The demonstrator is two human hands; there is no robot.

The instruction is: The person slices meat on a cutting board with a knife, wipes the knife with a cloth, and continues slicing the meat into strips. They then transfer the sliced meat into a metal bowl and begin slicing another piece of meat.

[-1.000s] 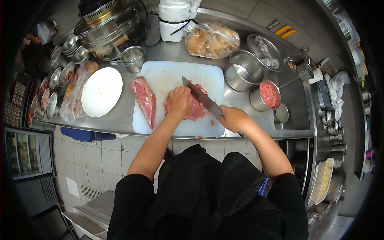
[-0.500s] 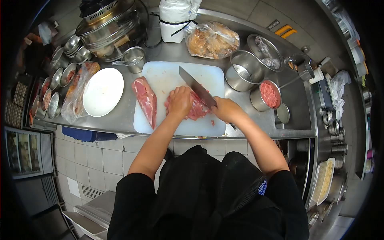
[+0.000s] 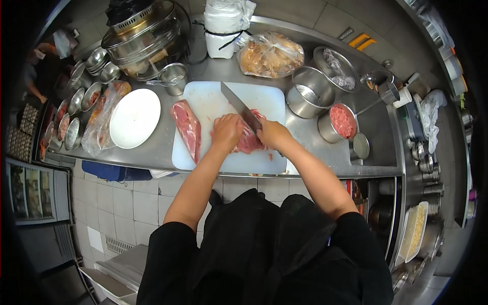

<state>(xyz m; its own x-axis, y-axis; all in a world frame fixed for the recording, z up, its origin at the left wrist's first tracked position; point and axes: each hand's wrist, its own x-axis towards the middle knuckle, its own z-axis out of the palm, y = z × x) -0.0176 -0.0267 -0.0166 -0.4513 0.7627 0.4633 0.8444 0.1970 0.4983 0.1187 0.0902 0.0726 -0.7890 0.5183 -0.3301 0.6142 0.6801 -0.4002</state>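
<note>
On the white cutting board (image 3: pixel 234 163), my left hand (image 3: pixel 227 132) presses down on a piece of raw red meat (image 3: pixel 249 143), its fingers curled together over the left part. My right hand (image 3: pixel 275 136) is closed round the handle of a large kitchen knife (image 3: pixel 237 104). The blade slants away to the upper left and lies against the meat's far right side, close to my left fingers. Left of my hands rests a long, untouched slab of raw meat (image 3: pixel 187 129). Small scraps lie near the board's right edge.
A white oval plate (image 3: pixel 134 118) stands left of the board. To the right are a steel pot (image 3: pixel 310 91) and a container of chopped meat (image 3: pixel 342 122). Behind sits a plastic bag of brown food (image 3: pixel 271 54). Another person's arm (image 3: pixel 33 91) shows at far left.
The knife and my right hand have shifted left over the meat, closer to my left hand. My left hand stays on the meat. A person has come into view at far left.
</note>
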